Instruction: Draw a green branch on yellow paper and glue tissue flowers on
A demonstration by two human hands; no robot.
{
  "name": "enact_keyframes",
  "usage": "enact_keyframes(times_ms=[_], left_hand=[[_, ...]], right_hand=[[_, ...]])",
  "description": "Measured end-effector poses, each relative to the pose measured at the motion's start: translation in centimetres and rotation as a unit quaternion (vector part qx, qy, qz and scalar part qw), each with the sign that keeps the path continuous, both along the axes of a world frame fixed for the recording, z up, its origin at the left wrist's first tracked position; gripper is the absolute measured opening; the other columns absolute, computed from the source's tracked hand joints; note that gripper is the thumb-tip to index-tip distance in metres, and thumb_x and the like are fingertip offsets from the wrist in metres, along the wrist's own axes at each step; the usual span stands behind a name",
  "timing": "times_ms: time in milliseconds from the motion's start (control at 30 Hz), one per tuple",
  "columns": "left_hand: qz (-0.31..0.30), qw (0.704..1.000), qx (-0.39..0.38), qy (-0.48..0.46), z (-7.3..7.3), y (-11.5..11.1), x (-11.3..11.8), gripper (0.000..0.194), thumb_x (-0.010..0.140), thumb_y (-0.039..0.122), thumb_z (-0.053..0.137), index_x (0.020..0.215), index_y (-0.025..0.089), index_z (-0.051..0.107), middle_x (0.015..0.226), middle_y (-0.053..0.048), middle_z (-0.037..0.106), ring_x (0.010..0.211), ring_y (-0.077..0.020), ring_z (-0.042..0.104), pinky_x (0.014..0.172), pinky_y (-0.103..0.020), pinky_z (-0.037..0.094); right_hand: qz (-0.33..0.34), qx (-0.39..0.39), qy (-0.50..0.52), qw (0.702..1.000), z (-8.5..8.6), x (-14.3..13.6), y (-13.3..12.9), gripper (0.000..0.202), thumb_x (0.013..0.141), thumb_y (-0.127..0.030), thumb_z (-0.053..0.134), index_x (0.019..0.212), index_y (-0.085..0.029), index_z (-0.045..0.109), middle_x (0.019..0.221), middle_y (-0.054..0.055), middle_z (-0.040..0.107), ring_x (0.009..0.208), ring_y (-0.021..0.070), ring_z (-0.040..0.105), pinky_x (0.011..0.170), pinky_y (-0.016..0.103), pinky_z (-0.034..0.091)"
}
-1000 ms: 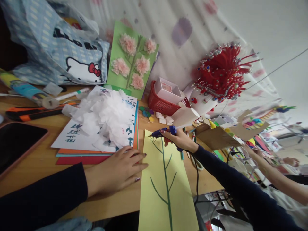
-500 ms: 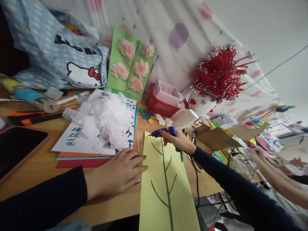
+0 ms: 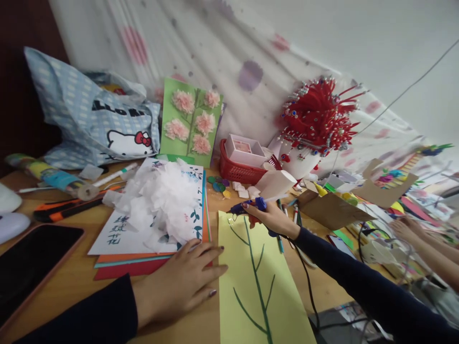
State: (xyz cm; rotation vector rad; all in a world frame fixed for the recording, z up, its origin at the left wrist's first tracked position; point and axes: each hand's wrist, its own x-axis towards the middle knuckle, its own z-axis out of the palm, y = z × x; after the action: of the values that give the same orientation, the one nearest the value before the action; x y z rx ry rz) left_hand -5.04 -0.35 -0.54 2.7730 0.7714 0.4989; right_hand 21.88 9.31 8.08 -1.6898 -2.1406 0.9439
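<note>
The right hand (image 3: 274, 217) has its grip closed round the glue gun (image 3: 247, 206), just below and right of the frame's centre, over the top end of the yellow card (image 3: 244, 277). The left hand (image 3: 186, 279) lies palm down in the lower middle, holding nothing, one fingertip (image 3: 223, 270) over the card's left edge; whether it presses, I cannot tell.

What looks like clear glue (image 3: 232, 221) shows below the nozzle (image 3: 232, 211), near the upper-left branch (image 3: 238, 235), so the step in hand seems to be laying glue there. The next move calls for a steady wrist and the card held flat on the surface (image 3: 190, 325).

The nozzle points to frame left, dipping slightly; the gun's long axis lies almost level. The card's runs from centre to bottom edge, drifting right, as does its green stem (image 3: 256, 277).
</note>
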Motion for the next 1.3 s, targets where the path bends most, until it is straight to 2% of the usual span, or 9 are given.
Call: enact_keyframes(times_ms=[133,333,533,767,933,1100,1300], left_hand=[[-0.002,1.000,0.000,0.001,0.16,0.04,-0.05,0.041,0.098,0.029,0.057,0.139,0.030,0.055,0.148,-0.007,0.052,0.132,-0.0313,0.048,0.108,-0.049,0.034],[-0.006,1.000,-0.001,0.018,0.42,0.07,0.02,0.041,0.099,0.030,0.057,0.140,0.029,0.054,0.147,-0.008,0.053,0.132,-0.0314,0.048,0.108,-0.051,0.036],[-0.006,1.000,-0.002,0.020,0.20,0.04,0.07,0.041,0.100,0.032,0.055,0.142,0.030,0.053,0.149,-0.007,0.052,0.133,-0.0309,0.047,0.110,-0.051,0.035],[-0.003,0.999,-0.014,0.030,0.26,0.01,0.07,0.042,0.100,0.031,0.056,0.142,0.030,0.052,0.150,-0.006,0.051,0.134,-0.0314,0.047,0.110,-0.053,0.035],[-0.004,0.999,-0.013,0.031,0.23,0.06,0.01,0.042,0.100,0.032,0.055,0.142,0.031,0.052,0.150,-0.006,0.050,0.135,-0.0313,0.046,0.110,-0.052,0.035],[-0.004,1.000,-0.007,0.028,0.18,0.00,-0.04,0.041,0.100,0.033,0.055,0.141,0.030,0.053,0.149,-0.006,0.051,0.134,-0.0302,0.046,0.111,-0.050,0.035],[-0.004,1.000,0.000,0.023,-0.04,-0.05,0.00,0.041,0.101,0.033,0.053,0.142,0.030,0.052,0.150,-0.006,0.051,0.134,-0.0299,0.046,0.111,-0.050,0.034]], right_hand=[[0.029,-0.026,0.006,0.999,0.20,-0.31,-0.25,0.057,0.089,-0.065,0.052,0.060,-0.018,0.062,0.058,0.004,0.067,0.057,0.0134,0.053,0.059,0.027,0.040],[0.006,0.010,-0.006,1.000,-0.25,0.22,0.09,0.060,0.092,-0.065,0.048,0.057,-0.018,0.060,0.060,0.006,0.067,0.057,0.0136,0.053,0.058,0.027,0.039],[0.022,-0.006,-0.005,1.000,-0.28,0.18,0.06,0.057,0.092,-0.063,0.050,0.059,-0.018,0.062,0.059,0.005,0.067,0.058,0.0133,0.054,0.059,0.026,0.040],[-0.003,0.013,-0.004,1.000,-0.04,0.18,0.20,0.058,0.090,-0.065,0.049,0.057,-0.018,0.062,0.060,0.007,0.068,0.058,0.0145,0.054,0.059,0.027,0.039],[0.020,0.002,-0.005,1.000,0.02,0.11,-0.05,0.058,0.089,-0.064,0.050,0.057,-0.018,0.062,0.059,0.006,0.066,0.056,0.0139,0.052,0.058,0.028,0.038],[-0.011,-0.002,-0.010,1.000,0.33,0.26,-0.22,0.055,0.088,-0.063,0.051,0.058,-0.018,0.062,0.063,0.007,0.070,0.059,0.0151,0.055,0.060,0.028,0.040],[0.014,0.003,-0.003,1.000,0.06,0.29,-0.25,0.056,0.089,-0.062,0.051,0.056,-0.018,0.062,0.060,0.005,0.068,0.057,0.0137,0.053,0.059,0.028,0.039]])
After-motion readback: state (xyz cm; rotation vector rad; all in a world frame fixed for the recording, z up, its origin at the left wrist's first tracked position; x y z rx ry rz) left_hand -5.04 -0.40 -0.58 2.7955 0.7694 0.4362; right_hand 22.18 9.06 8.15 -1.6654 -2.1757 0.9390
